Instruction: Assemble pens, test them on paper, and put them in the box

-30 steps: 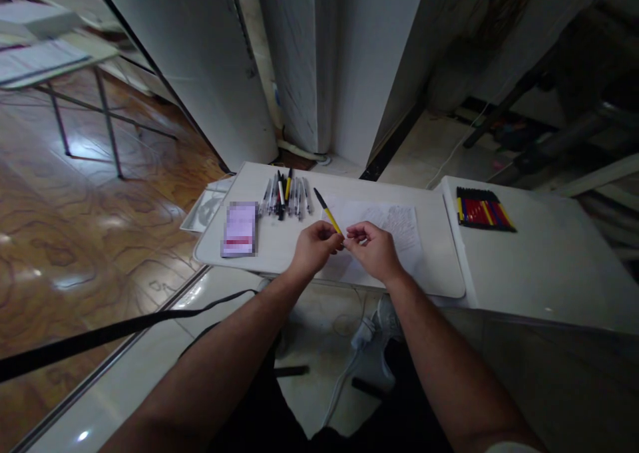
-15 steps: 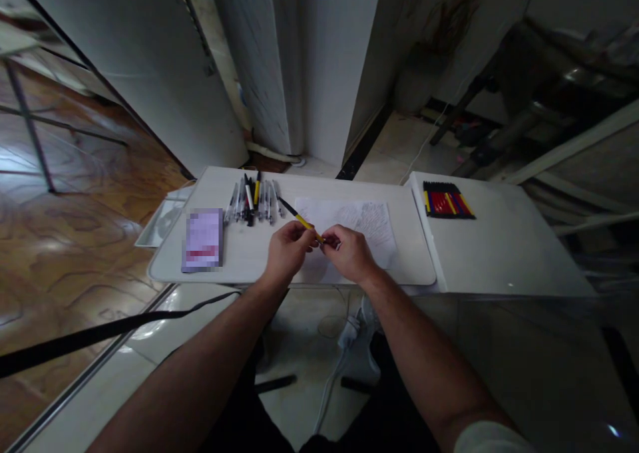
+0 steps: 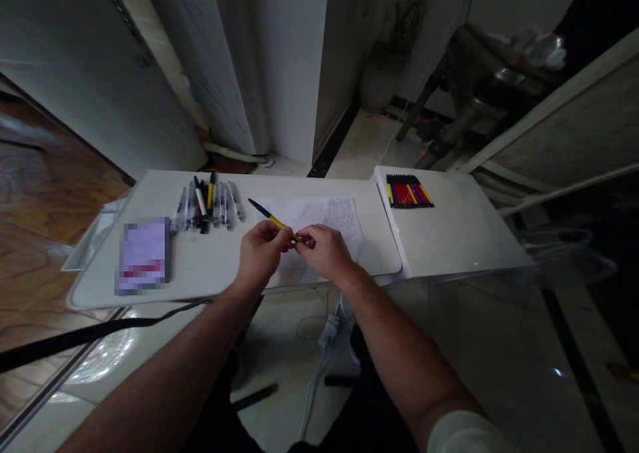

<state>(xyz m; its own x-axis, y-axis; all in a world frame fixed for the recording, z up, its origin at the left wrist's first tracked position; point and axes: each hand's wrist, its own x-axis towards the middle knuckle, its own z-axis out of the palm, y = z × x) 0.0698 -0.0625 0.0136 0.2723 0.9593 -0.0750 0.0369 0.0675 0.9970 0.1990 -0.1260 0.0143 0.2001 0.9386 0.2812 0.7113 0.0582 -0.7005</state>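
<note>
Between my two hands is a yellow pen with a black end that points up and to the left. My left hand is closed round the yellow barrel. The fingers of my right hand pinch the pen's lower right end, which they mostly hide. Beneath both hands lies a white sheet of paper covered with scribbled marks. Left of the hands, a loose bunch of pens rests on the white table; several are clear, and others are black, white or yellow.
A purple box, blurred out, lies at the table's left end. On the adjoining white surface to the right, red, blue and yellow pens lie side by side. Below the table are a white power strip and its cord.
My view has swung to the right, so the table and things on it appear further left. Both hands keep their hold on the yellow pen.
</note>
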